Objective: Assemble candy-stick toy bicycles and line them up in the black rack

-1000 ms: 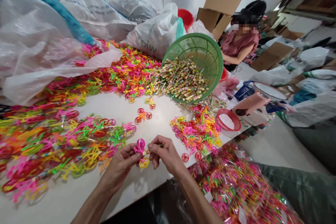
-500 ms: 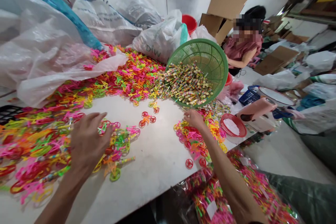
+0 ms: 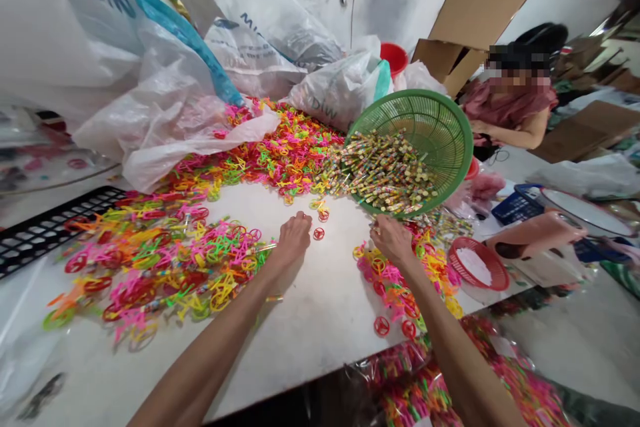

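My left hand (image 3: 296, 237) is closed over the small plastic toy bicycle on the white table; one red wheel (image 3: 319, 233) shows past the fingertips and its frame is hidden under them. My right hand (image 3: 393, 238) is closed in a pinch just below the rim of the green basket (image 3: 463, 167); anything between those fingers is too small to make out. The tilted basket holds many patterned candy-like tubes (image 3: 395, 173). To the left of my left hand spreads a heap of colourful toy bicycles (image 3: 200, 260). A smaller pile (image 3: 395, 280) lies beneath my right forearm.
White sacks (image 3: 330, 90) stand along the back. A red basket with white contents (image 3: 477, 267) and a pink device (image 3: 537, 235) are at the right. Filled clear bags (image 3: 430, 387) lie below the table edge. A person (image 3: 515, 103) sits beyond the green basket.
My left hand has moved right from the heap onto the toy bicycle at the table's middle, its fingers closing. My right hand stays near the basket rim. The camera view has turned left.
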